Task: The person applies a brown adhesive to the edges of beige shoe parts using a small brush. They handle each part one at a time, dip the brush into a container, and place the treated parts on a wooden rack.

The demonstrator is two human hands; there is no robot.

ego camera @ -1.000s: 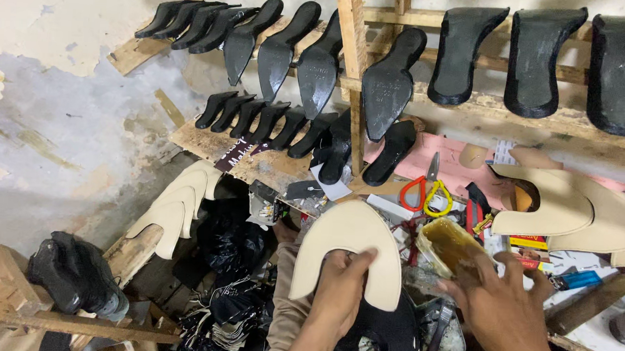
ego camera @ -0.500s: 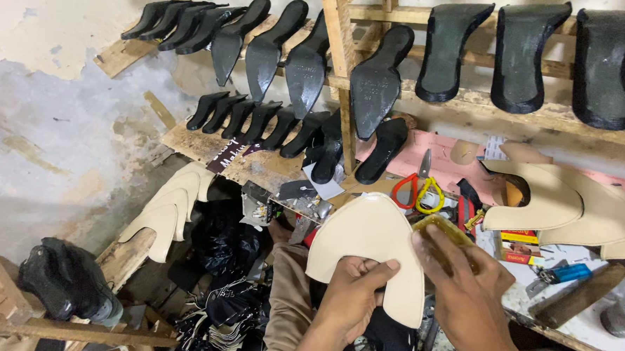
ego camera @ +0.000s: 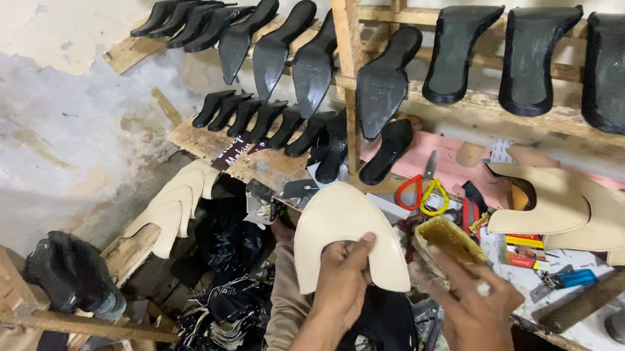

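Left hand (ego camera: 343, 278) grips a cream shoe upper (ego camera: 345, 222) (thumb on top); right hand (ego camera: 472, 305), just beside, grasps a glue-caked brush (ego camera: 450, 241).

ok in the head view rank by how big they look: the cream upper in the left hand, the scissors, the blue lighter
1. cream upper, by far the largest, though it sits nearest the camera, in the left hand
2. scissors
3. blue lighter, a little smaller than the scissors
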